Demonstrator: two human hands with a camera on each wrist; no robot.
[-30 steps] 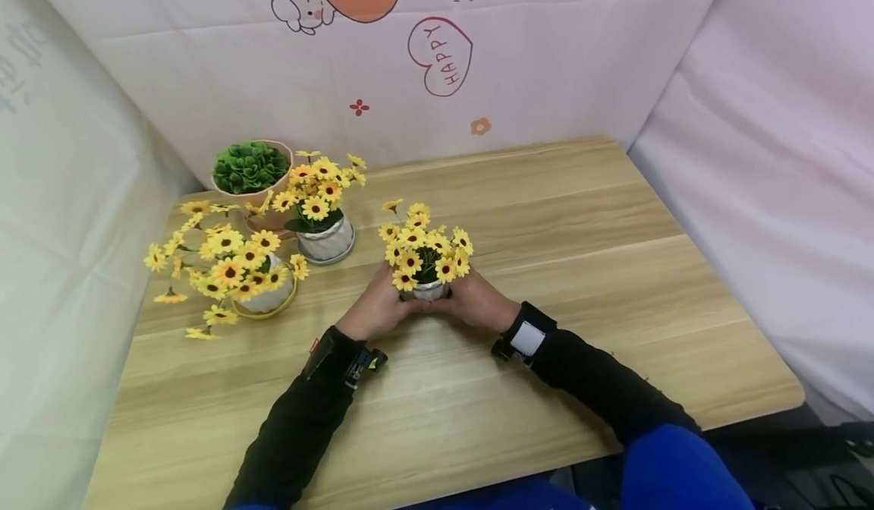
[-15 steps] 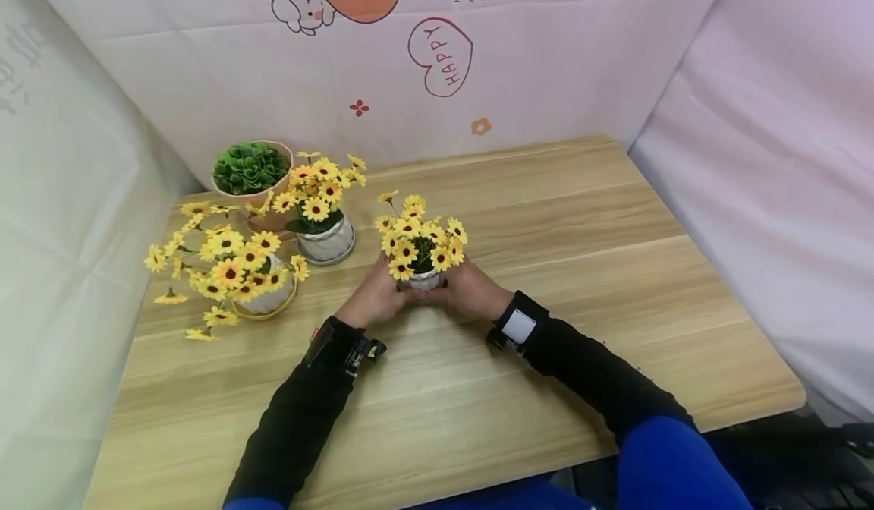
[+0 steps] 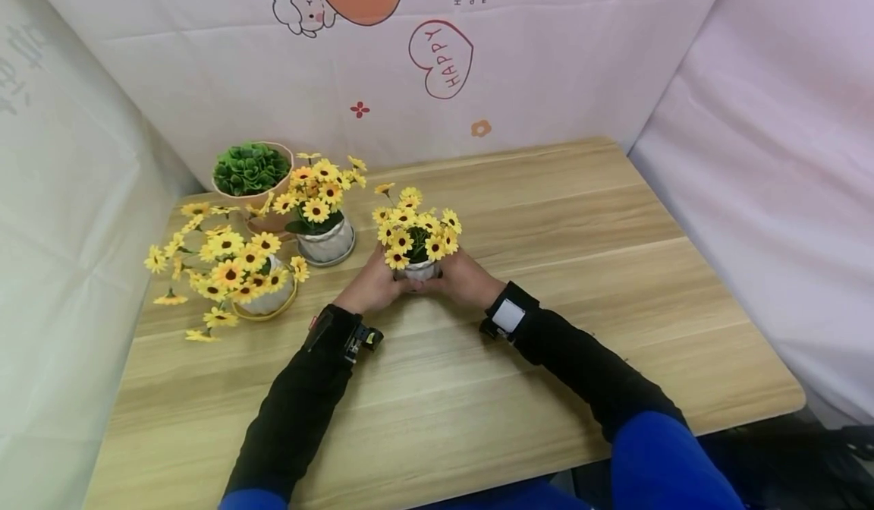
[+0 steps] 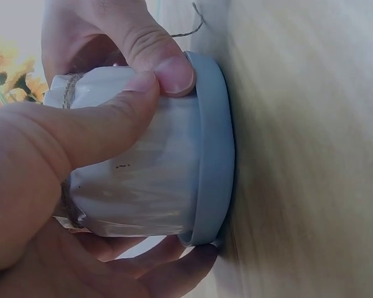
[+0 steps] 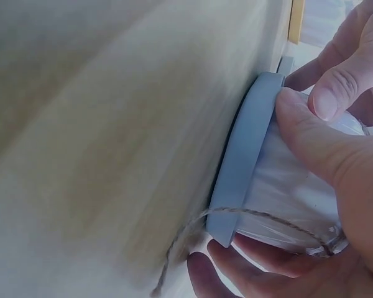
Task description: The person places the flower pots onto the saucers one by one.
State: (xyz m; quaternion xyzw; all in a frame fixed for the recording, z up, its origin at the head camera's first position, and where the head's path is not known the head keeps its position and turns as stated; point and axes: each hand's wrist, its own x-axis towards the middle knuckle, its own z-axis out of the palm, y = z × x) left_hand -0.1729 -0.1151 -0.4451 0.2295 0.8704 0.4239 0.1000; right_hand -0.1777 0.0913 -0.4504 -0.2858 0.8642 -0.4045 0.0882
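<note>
Between my two hands is a small white flower pot of yellow artificial daisies, near the middle of the table. My left hand grips its left side, and my right hand grips the right. Both thumbs lie on the pot's near wall, their tips meeting in the left wrist view. A blue-grey saucer fits under the pot, at or very close to the tabletop. Twine circles the pot and one loose end trails off. The fingers behind the pot are partly hidden.
To the left, a second daisy pot stands on a grey saucer. Another daisy pot, with a yellow saucer, leans its flowers leftward. Behind them is an orange pot of green leaves. A printed cloth hangs beyond the wooden table.
Both hands have moved the held flower pot a short way back and slightly left across the table. The other pots have stayed in place.
</note>
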